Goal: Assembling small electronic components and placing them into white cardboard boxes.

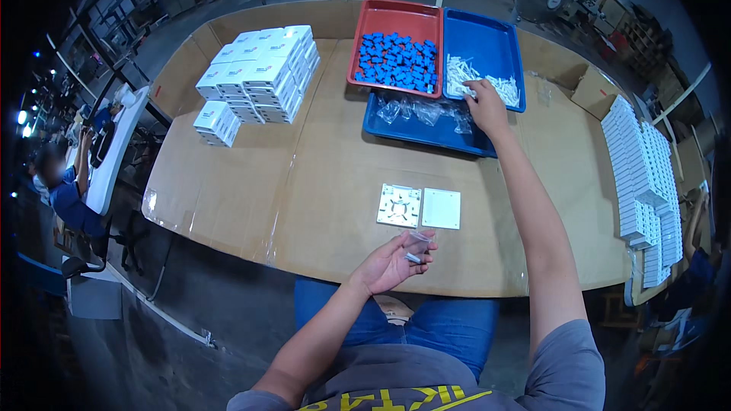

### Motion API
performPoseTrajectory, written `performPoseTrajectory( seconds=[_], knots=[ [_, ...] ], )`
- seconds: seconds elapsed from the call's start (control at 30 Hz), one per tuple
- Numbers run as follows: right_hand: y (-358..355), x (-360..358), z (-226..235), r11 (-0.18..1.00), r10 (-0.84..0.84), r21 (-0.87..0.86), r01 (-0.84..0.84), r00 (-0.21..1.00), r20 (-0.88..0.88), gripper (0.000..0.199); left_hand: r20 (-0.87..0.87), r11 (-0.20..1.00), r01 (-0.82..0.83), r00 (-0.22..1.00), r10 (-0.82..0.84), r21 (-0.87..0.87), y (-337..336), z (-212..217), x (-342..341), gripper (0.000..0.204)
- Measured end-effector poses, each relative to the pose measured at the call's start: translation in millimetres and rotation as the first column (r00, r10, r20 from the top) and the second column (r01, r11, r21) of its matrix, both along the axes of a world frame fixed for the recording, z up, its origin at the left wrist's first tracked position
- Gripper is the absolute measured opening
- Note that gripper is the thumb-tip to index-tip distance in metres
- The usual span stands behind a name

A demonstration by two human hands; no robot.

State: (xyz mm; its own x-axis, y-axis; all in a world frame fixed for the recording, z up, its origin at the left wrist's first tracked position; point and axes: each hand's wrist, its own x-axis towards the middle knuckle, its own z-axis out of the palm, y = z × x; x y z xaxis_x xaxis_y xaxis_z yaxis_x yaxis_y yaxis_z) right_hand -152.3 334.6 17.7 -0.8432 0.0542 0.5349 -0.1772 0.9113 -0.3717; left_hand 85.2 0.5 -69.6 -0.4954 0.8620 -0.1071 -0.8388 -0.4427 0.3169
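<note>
A small clear plastic bag sits pinched in the left hand at the near edge of the tabletop, just near of two white square plates. Far right, the right hand reaches with fingers spread onto white plastic pieces in the blue tray, beside the red tray of blue parts.

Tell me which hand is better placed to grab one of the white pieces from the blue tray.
Right. The right hand already rests on the white pieces in the blue tray; the left hand holds a small clear bag near the table edge.
</note>
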Motion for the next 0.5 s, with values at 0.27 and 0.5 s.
performPoseTrajectory(
  seconds=[0.27,0.5],
  knots=[
    [5,-24,0,0.987,0.031,0.154,-0.042,0.997,0.075,0.019,0.011,1.000,0.016,1.000,-0.016,-0.007,1,-1,-1,0.063],
    [20,-34,-9,1.000,-0.018,-0.019,0.019,1.000,0.019,0.015,0.018,1.000,0.023,1.000,-0.024,0.011,2,-2,-2,0.063]
  ],
)
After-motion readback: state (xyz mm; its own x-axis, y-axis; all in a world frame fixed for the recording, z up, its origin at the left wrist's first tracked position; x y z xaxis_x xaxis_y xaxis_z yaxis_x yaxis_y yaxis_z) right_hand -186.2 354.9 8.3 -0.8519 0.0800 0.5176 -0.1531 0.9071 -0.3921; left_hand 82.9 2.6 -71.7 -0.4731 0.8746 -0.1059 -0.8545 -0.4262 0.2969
